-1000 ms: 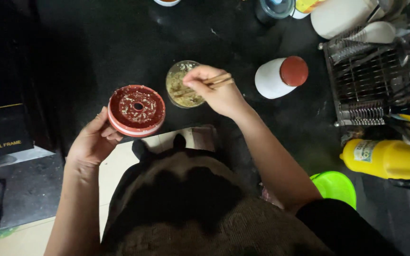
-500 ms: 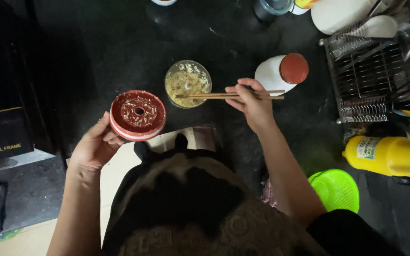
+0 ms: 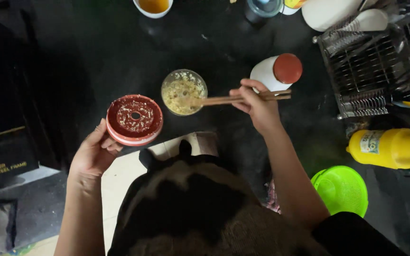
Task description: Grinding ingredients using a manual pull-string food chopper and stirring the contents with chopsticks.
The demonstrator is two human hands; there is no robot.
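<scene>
Chopsticks (image 3: 243,98) are grasped by the right hand (image 3: 257,106), tips in the glass bowl (image 3: 184,92). The red lid (image 3: 135,119) is gripped by the left hand (image 3: 93,152).

Wooden chopsticks (image 3: 243,99) — clear glass bowl (image 3: 184,91) — matt dark counter (image 3: 91,61).

Right hand (image 3: 257,106) dips chopsticks (image 3: 233,99) into glass bowl (image 3: 184,91); left hand (image 3: 93,154) holds red lid (image 3: 134,119).

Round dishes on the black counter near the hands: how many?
3. A glass bowl under the chopsticks in the right hand; a red dish in the left hand; a white cup at the top edge. More may lie outside the frame.
</scene>
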